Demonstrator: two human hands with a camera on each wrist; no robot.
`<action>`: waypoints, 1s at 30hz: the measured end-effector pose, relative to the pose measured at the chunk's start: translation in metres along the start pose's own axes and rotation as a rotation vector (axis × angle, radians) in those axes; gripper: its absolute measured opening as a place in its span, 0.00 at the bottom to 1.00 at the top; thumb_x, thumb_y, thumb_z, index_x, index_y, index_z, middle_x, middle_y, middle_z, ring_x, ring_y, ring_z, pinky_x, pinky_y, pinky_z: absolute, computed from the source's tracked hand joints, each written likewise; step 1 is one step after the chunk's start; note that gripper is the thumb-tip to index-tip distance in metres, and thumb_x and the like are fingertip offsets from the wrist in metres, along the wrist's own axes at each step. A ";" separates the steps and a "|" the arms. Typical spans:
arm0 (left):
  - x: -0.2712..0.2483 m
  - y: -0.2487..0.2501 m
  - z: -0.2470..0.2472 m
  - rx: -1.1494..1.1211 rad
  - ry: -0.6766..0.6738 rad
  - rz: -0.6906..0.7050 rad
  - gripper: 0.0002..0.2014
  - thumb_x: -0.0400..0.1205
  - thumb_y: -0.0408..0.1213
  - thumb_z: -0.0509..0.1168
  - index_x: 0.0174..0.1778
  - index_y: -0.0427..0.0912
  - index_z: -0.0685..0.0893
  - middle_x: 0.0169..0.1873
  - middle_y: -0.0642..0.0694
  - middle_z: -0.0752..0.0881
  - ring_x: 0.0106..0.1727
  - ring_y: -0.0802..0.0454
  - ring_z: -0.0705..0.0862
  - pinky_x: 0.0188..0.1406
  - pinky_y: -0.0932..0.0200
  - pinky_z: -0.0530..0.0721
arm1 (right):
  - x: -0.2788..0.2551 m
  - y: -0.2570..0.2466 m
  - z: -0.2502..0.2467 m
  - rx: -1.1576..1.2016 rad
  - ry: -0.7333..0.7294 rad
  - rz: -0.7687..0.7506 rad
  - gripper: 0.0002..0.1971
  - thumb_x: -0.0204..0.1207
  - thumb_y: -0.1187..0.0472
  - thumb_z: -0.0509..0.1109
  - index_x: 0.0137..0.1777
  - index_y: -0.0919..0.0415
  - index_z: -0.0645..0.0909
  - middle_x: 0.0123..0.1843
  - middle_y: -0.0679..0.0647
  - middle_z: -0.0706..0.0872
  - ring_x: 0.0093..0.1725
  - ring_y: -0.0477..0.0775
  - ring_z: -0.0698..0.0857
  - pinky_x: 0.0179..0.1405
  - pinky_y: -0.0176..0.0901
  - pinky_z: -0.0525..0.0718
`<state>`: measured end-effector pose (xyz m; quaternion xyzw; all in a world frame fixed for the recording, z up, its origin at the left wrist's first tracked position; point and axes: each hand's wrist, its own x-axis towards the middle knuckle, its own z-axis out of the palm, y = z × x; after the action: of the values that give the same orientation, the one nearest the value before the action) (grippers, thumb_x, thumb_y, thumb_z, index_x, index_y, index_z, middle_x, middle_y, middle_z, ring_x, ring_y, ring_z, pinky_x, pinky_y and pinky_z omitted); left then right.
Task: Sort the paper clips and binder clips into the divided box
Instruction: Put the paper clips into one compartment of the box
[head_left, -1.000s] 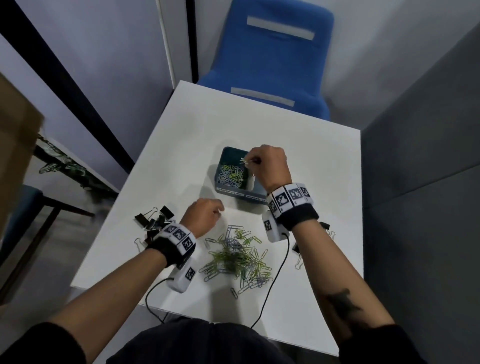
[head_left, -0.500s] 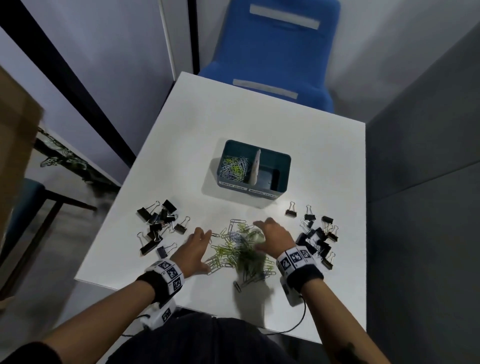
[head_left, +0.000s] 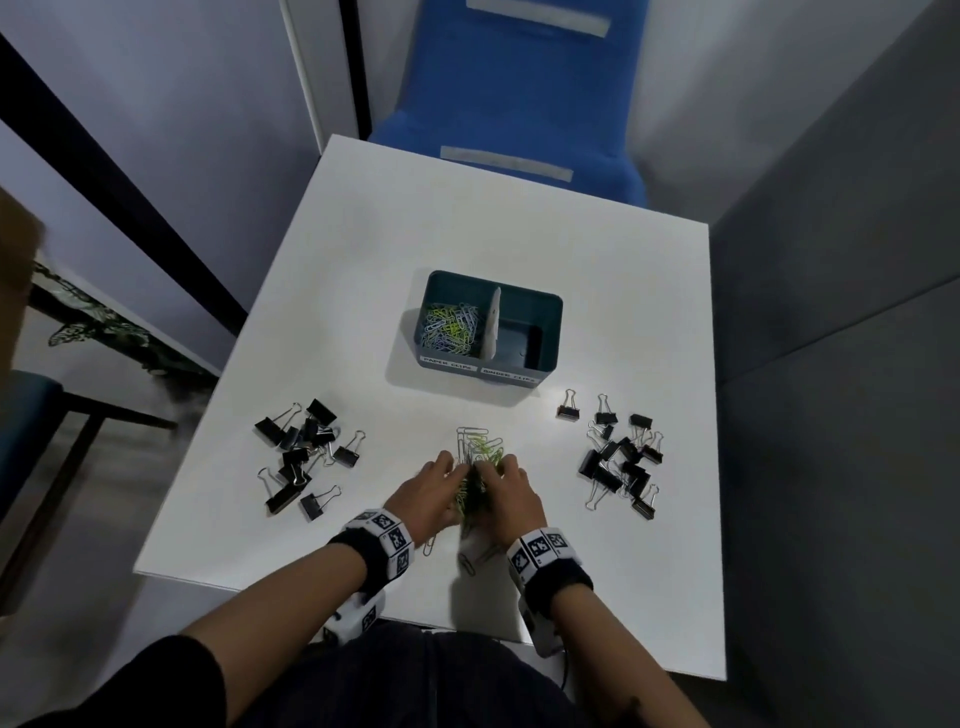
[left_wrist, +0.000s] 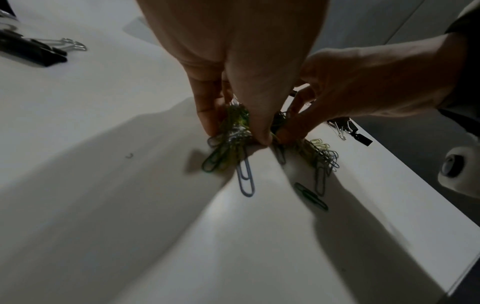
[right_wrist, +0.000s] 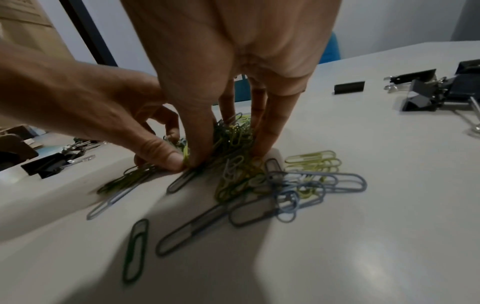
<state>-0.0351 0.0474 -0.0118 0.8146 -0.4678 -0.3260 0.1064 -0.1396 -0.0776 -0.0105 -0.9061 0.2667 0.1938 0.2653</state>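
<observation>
Both hands work the loose pile of paper clips (head_left: 475, 467) near the table's (head_left: 519, 249) near edge. The left hand (head_left: 431, 493) and the right hand (head_left: 511, 493) press in from either side, fingers curled down into the heap and pinching bunches of clips between thumb and fingertips.

The divided box (head_left: 550, 332) stands farther back; its left compartment holds paper clips, its right compartment looks empty. Binder clips lie in two groups, the left group (head_left: 304, 457) and the right group (head_left: 621, 460), untouched.

Risk: the clips are tangled and only loosely gathered, so a lift would likely shed some. Several stray clips (right_wrist: 136, 248) already lie nearest the table edge and could be swept off it. Dropping clips across the divider is a lesser risk.
</observation>
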 end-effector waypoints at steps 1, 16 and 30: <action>0.002 0.000 0.000 -0.011 0.016 0.014 0.31 0.76 0.37 0.71 0.74 0.43 0.68 0.61 0.42 0.70 0.57 0.41 0.77 0.46 0.48 0.82 | 0.000 0.000 0.000 0.023 0.006 0.004 0.28 0.71 0.58 0.74 0.70 0.49 0.70 0.61 0.56 0.70 0.57 0.61 0.75 0.43 0.51 0.82; 0.003 -0.011 -0.020 -0.228 0.172 0.032 0.00 0.80 0.33 0.68 0.44 0.41 0.83 0.41 0.48 0.81 0.41 0.49 0.81 0.42 0.53 0.79 | -0.003 0.024 -0.027 0.139 0.155 0.034 0.11 0.72 0.65 0.73 0.51 0.52 0.90 0.48 0.55 0.89 0.47 0.58 0.86 0.43 0.34 0.72; 0.055 0.014 -0.188 -0.294 0.633 0.167 0.04 0.79 0.34 0.71 0.48 0.41 0.87 0.44 0.50 0.85 0.42 0.55 0.83 0.46 0.57 0.84 | -0.014 0.011 -0.096 0.241 0.241 -0.097 0.07 0.67 0.64 0.81 0.44 0.56 0.92 0.43 0.53 0.93 0.43 0.51 0.89 0.51 0.44 0.86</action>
<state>0.0930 -0.0306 0.1150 0.8102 -0.4248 -0.1116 0.3882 -0.1371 -0.1365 0.0674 -0.8962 0.2738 0.0375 0.3470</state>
